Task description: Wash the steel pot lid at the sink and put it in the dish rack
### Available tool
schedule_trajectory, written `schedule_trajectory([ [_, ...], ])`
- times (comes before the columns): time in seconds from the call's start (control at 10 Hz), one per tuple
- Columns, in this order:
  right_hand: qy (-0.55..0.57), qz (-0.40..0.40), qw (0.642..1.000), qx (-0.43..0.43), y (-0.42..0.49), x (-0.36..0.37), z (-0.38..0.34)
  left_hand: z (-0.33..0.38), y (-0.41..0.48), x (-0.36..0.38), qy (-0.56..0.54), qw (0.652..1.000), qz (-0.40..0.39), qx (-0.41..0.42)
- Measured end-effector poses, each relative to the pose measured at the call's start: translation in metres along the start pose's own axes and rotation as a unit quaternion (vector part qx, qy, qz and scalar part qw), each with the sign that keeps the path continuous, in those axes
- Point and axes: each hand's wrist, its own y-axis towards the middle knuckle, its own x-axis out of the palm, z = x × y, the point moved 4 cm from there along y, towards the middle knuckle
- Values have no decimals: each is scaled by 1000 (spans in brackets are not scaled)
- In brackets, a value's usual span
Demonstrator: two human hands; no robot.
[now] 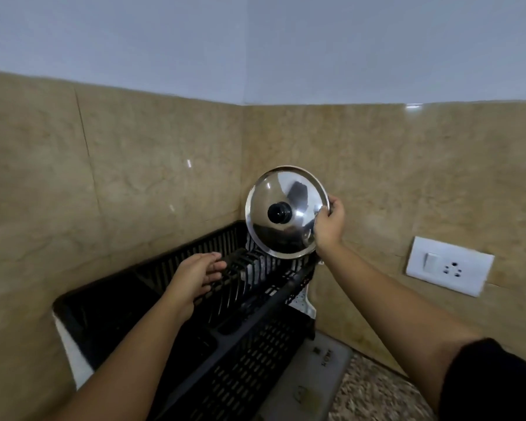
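The steel pot lid [286, 202], shiny with a black knob at its middle, stands on edge above the far right end of the black plastic dish rack [255, 335]. My right hand [330, 226] grips the lid's right rim. The lid's lower edge is at or just over the rack's upright slots; I cannot tell whether it touches. My left hand [199, 276] hovers over the rack's plate dividers, fingers spread, holding nothing.
The rack fills the corner between two beige tiled walls. A white wall switch and socket plate [450, 265] is on the right wall. A pale board [310, 381] lies on the speckled counter [374, 393] in front of the rack.
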Motion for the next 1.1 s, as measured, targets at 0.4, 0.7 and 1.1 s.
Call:
schedule_trajectory([
  [0.4, -1, 9, 1000, 22, 28, 22, 33, -2, 3, 3, 31, 998, -9, 59],
  [0.7, -25, -8, 998, 55, 12, 21, 65, -5, 5, 7, 32, 997, -20, 61],
  [1.1, -2, -40, 990, 135, -1, 8, 60, -6, 5, 8, 47, 995, -6, 86],
])
